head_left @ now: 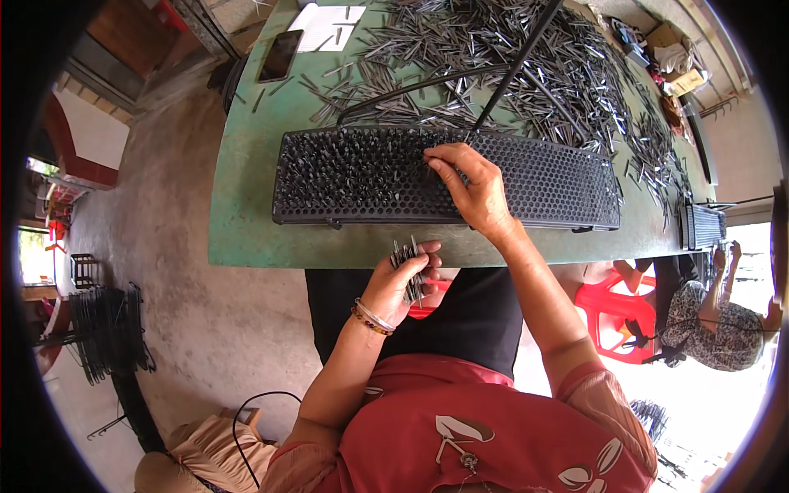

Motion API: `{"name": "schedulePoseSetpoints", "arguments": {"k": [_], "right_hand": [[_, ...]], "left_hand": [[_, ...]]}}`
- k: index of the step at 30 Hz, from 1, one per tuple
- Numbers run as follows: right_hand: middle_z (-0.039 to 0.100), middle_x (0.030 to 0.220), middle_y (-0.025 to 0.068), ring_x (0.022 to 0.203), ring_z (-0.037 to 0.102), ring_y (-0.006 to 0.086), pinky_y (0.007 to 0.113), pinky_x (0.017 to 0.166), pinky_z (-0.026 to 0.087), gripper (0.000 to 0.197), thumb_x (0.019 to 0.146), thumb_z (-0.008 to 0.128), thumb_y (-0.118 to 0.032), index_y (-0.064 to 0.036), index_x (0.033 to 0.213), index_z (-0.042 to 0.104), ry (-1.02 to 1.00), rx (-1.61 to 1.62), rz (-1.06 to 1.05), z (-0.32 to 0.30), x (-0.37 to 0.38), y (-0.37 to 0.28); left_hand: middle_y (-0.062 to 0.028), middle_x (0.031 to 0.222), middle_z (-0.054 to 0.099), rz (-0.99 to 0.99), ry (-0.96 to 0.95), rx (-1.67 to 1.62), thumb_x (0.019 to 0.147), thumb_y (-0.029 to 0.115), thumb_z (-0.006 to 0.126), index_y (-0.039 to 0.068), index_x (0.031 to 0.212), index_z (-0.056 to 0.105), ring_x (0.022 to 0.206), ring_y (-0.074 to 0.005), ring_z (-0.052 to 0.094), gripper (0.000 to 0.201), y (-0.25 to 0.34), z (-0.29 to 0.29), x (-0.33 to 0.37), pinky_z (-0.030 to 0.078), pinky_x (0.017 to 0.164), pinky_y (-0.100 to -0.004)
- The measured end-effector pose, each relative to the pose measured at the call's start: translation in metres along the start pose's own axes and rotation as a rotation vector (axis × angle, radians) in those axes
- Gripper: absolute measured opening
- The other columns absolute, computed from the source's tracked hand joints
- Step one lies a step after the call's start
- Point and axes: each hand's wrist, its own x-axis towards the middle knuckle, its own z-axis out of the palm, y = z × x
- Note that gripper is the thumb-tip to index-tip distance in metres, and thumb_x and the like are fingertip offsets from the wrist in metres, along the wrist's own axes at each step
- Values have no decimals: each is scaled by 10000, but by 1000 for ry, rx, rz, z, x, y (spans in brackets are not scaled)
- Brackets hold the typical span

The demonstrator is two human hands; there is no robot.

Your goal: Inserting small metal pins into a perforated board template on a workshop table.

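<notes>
A long black tray with a honeycomb of holes [542,185] lies along the near side of the green table. Thin dark strips [329,168] stand upright in the holes of its left part; the right part shows bare holes. My right hand [477,181] is over the middle of the tray, thumb and forefinger pinched together at the edge of the filled part. What sits between those fingertips is too small to make out. Just below the table's front edge, my left hand [408,275] is closed around a bundle of thin dark strips [408,267].
A large heap of loose dark strips [526,74] covers the back of the green table [246,164]. Black metal rods [514,70] rise behind the tray. A phone [280,56] and white paper [325,29] lie at the far left. Another person [719,324] works at the right.
</notes>
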Motion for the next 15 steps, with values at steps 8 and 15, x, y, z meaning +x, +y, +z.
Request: {"name": "schedulePoseSetpoints", "arguments": {"k": [8,15], "right_hand": [[671,919,88,862,632,135,250,771,504,187,893,591,-80,29,1040,627,-19,459,339,-2,-7,-13],[681,894,86,815,629,106,238,738,514,235,896,601,-131,37,1056,631,-193,467,443,-8,-23,-29]], "left_hand": [[-42,879,606,92,43,-74,905,137,544,13,1127,574,734,-103,562,256,7,2,-2,478,566,-238],[-36,827,616,168,119,-22,890,195,609,29,1063,601,679,-85,548,240,13,11,-2,423,471,-219]]}}
